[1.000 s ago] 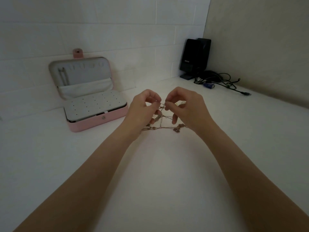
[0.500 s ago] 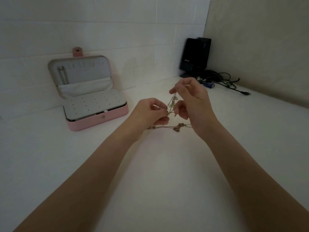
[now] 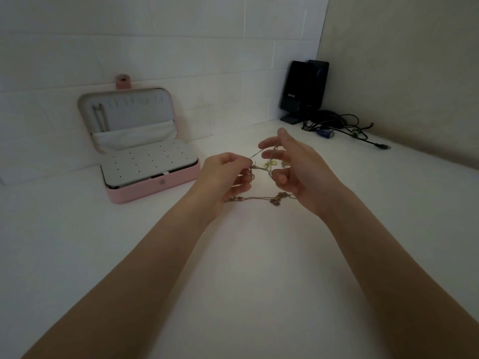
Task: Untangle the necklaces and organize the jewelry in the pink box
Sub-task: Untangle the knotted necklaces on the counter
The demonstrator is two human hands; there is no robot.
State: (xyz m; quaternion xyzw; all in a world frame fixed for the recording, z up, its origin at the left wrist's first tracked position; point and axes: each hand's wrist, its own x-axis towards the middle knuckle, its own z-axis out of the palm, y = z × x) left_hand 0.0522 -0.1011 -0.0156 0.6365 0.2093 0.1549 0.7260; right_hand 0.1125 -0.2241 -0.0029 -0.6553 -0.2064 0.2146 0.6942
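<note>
So from the head view, my left hand (image 3: 228, 172) and right hand (image 3: 293, 164) both pinch the chains (image 3: 259, 167) above the table (image 3: 233, 255), tangled, part lying flat. Nothing is sorted yet; the box (image 3: 155, 187) sits open on the left

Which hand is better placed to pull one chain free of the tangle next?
Probably the right hand: it pinches a raised strand of the necklaces, while the left hand anchors the knot.
</note>
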